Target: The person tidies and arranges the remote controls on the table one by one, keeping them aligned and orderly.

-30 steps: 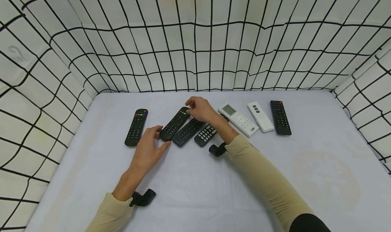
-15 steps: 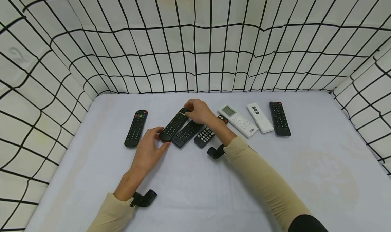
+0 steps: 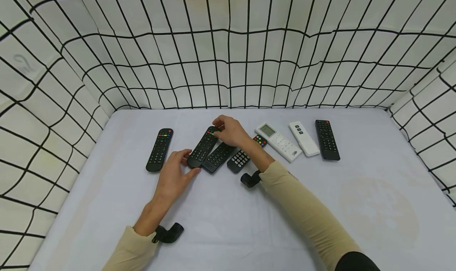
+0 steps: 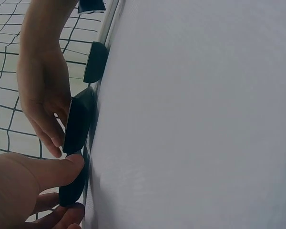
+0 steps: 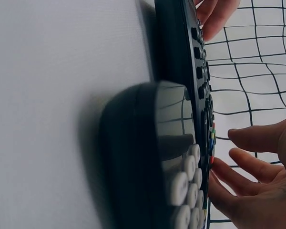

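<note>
Near its lower end, a black remote control (image 3: 202, 148) is pinched by my left hand (image 3: 172, 174), with the thumb (image 4: 69, 169) on one side and fingers on the other. My right hand (image 3: 231, 132) holds the far end, covering part of its coloured buttons. In the right wrist view its fingers touch that end, and the thumb appears slightly off the face. Right beside it lies a second black remote (image 3: 218, 159), its top hidden under my right hand. A dark remote with white round keys (image 3: 238, 161) lies under my right wrist.
Left of my left hand lies another black remote (image 3: 159, 150). To the right are a white remote with a screen (image 3: 279, 142), a slim white remote (image 3: 304, 138) and a black remote (image 3: 327, 140). Black netting (image 3: 228, 73) over white walls surrounds the white table (image 3: 228, 223).
The far end of the pinched remote has swung slightly left together with my right hand. My left hand has stayed at the lower end. The other remotes have not moved.
</note>
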### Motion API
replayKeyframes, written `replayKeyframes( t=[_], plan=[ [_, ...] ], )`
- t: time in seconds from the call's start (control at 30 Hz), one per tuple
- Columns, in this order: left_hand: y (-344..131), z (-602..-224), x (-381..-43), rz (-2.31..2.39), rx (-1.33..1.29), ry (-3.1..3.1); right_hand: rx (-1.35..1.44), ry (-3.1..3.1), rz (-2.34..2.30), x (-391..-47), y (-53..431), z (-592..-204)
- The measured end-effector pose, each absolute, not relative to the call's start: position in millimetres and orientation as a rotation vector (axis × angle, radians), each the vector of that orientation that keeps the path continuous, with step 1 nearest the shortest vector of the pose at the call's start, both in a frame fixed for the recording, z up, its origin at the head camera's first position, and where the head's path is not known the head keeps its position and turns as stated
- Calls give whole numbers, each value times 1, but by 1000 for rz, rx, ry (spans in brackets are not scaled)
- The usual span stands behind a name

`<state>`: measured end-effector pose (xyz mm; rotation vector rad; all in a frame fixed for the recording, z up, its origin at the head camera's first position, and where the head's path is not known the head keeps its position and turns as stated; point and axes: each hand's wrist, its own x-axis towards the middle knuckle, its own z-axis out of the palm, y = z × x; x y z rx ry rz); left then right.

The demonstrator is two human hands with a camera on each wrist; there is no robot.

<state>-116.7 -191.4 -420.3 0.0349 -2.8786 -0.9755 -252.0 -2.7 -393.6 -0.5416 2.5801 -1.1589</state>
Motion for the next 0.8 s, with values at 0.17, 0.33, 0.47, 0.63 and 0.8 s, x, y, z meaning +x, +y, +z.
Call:
replayKeyframes(
  t=[0.17,0.33,0.47,0.63,0.8],
  plan=[
    [-190,-419,-114,-947,50,-2879,-560,2589,-1188,-252,-6,-395],
    [-190,-418,-113,-951,78,-2891,-561,2603,-1193,-252,-10,-396],
    [-191,-417,-112,-971,92,-2888,-563,2615,-1190,-253,-13,-397],
    [-192,-417,-111,-984,87,-2867,-557,2612,-1193,-254,-17,-399],
    [-194,-417,-109,-992,100,-2846,-538,2580,-1218,-254,-21,-400]
  ],
)
